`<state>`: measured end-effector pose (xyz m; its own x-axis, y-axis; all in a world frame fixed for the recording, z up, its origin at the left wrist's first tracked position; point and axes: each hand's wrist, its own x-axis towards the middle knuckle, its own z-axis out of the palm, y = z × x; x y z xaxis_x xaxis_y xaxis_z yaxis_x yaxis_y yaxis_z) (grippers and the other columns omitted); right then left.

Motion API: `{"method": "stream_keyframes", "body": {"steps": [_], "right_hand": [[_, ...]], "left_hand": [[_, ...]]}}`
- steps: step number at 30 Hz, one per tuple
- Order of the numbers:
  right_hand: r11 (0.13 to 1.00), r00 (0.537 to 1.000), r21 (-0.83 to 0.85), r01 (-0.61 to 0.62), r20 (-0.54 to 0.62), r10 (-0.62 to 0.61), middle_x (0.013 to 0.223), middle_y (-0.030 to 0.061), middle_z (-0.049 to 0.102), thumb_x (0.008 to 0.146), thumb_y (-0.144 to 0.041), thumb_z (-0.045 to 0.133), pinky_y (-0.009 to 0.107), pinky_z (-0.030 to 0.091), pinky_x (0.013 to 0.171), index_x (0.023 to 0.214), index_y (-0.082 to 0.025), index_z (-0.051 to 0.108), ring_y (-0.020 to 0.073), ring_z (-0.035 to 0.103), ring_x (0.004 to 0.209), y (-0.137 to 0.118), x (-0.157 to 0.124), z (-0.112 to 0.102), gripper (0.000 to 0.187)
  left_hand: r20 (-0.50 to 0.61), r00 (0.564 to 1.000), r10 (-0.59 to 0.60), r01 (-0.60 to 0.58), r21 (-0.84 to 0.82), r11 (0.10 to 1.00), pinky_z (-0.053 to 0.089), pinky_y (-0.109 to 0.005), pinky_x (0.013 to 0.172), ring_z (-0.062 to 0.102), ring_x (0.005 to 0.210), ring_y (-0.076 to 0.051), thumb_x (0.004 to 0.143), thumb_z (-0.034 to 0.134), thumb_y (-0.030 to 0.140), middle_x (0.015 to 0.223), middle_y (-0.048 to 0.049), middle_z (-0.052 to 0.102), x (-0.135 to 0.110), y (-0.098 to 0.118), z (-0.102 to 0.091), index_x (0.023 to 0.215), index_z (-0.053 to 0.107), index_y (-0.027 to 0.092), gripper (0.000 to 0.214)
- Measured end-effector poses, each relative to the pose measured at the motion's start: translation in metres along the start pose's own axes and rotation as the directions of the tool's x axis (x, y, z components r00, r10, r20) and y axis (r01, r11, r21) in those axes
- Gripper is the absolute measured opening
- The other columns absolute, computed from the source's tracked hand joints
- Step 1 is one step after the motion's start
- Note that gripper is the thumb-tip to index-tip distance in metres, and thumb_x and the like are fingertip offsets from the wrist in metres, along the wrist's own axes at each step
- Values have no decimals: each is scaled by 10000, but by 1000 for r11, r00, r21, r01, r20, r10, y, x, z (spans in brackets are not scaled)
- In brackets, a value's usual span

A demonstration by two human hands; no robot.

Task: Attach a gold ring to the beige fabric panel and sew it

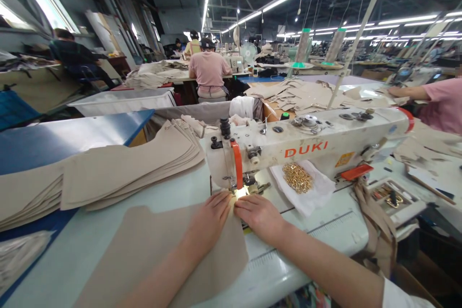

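Note:
A beige fabric piece (159,245) lies across the pale sewing table, its upper edge under the lit needle area of a white sewing machine (306,139). My left hand (212,214) rests flat on this fabric just left of the needle, fingers stretched forward and close together. On the other side, my right hand (258,216) has its fingers pressed together at the fabric's edge, fingertips near the presser foot. Its thumb is hidden. The hands are almost touching. A red guard strip (237,164) hangs directly above the fingertips.
Stacked beige fabric panels (133,168) lie to the left. Gold metal rings (298,177) sit on a white cloth (323,190) under the machine arm. A parts tray (391,197) stands right. A co-worker's pink sleeve (442,101) is at far right; another person (209,70) sits ahead.

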<state>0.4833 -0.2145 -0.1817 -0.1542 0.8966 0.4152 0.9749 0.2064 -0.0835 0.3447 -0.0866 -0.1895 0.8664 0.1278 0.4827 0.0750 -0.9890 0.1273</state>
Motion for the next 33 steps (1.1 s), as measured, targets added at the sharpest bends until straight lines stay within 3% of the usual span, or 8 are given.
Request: {"method": "stream_keyframes", "body": {"steps": [9, 22, 28, 33], "right_hand": [[999, 997, 41, -6, 77, 3, 1037, 58, 698, 875, -180, 602, 295, 487, 895, 923, -133, 647, 185, 611, 998, 0, 2, -3, 81], [999, 995, 37, -26, 101, 22, 1045, 77, 696, 871, -155, 599, 307, 505, 901, 898, -116, 648, 199, 620, 1014, 0, 5, -1, 68], [999, 994, 38, -39, 100, 35, 1045, 97, 694, 873, -137, 591, 320, 516, 890, 904, -109, 645, 205, 616, 1024, 2, 7, 1, 68], [998, 995, 45, -34, 93, 30, 1046, 108, 692, 881, -137, 582, 321, 508, 912, 918, -112, 642, 200, 611, 1036, 4, 6, 5, 75]], "left_hand": [[108, 993, 52, -53, 14, 998, 489, -384, 977, 556, 1194, -247, 898, 330, 98, 1186, -130, 660, -8, -2, 3, 1199, 558, 142, 380], [126, 986, 107, -118, 84, 989, 483, -416, 974, 546, 1200, -263, 865, 314, 58, 1186, -162, 653, -7, 1, 2, 1176, 566, 99, 402], [111, 988, 109, -126, 162, 979, 486, -373, 971, 593, 1135, -244, 882, 303, 76, 1134, -143, 683, -2, 1, 0, 1124, 610, 103, 392], [198, 978, 71, -113, 208, 972, 487, -383, 974, 593, 1138, -242, 893, 248, 67, 1154, -148, 680, 2, 2, -2, 1116, 630, 81, 442]]}}
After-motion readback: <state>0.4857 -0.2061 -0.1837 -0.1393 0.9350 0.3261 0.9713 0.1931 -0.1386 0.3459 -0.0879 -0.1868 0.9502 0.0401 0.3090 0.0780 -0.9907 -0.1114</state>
